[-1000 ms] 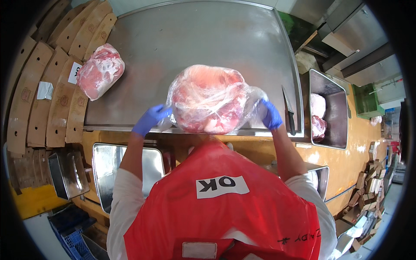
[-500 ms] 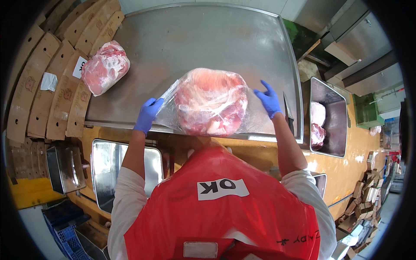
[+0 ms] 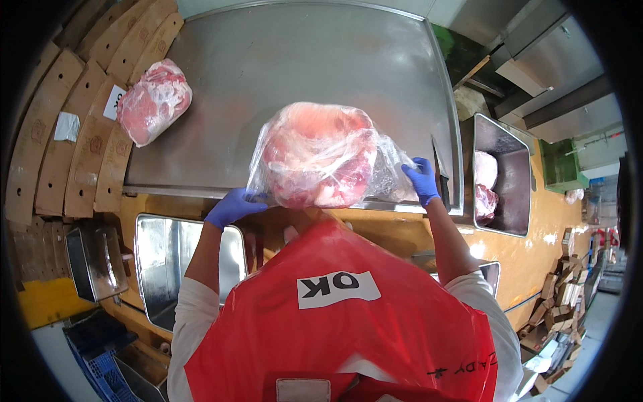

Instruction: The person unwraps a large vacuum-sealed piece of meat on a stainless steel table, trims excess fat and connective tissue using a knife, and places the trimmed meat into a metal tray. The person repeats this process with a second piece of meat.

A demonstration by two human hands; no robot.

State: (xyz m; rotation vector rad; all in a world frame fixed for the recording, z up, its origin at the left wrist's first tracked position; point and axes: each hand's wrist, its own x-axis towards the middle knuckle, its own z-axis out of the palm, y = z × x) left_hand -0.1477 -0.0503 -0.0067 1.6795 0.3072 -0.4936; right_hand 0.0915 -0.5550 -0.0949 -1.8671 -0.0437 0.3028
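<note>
A large cut of raw meat wrapped in clear plastic film lies at the near edge of the steel table. My left hand, in a blue glove, is at the wrap's near left corner, fingers closed on the film's edge; the fingertips are partly hidden by the film. On the other side my right hand, also gloved in blue, grips the loose, crumpled plastic film and draws it out to the right of the meat. Just beyond that hand lies a dark knife along the table's right edge.
Another piece of meat sits at the table's left, against stacked cardboard boxes. A steel tub with meat pieces stands to the right. Below the table's near edge are another steel tub and a blue crate.
My left hand has come down and inward to the wrap's near corner. My right hand, open and apart before, has closed on the film, which now stretches out to the right.
</note>
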